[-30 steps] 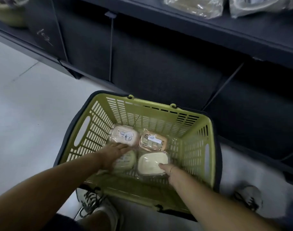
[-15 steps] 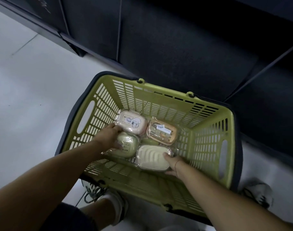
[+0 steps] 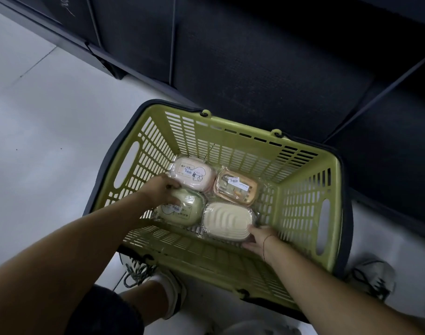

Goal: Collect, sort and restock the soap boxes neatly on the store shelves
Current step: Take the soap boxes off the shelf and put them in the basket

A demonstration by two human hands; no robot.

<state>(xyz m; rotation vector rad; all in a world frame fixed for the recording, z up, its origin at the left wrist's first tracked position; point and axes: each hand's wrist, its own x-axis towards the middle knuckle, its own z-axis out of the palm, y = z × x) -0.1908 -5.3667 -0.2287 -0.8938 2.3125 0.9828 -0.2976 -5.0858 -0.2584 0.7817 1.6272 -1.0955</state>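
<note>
Collecting step | left hand (image 3: 161, 189) curls round green soap box (image 3: 182, 212), right hand (image 3: 258, 239) pinches cream soap box (image 3: 227, 220), near row of basket (image 3: 242, 139) | next, likely: lift both clear.

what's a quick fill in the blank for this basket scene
1. The basket holds ____ wrapped soap boxes.
2. Beside the orange box, in the far row, lies a cartoon-printed box coloured ____.
3. Of the left hand and right hand, the one on the ribbed cream box is the ____.
4. The left hand grips the green box, which lies ____ of the ribbed cream box.

Missing words: four; pink; right; left
</note>
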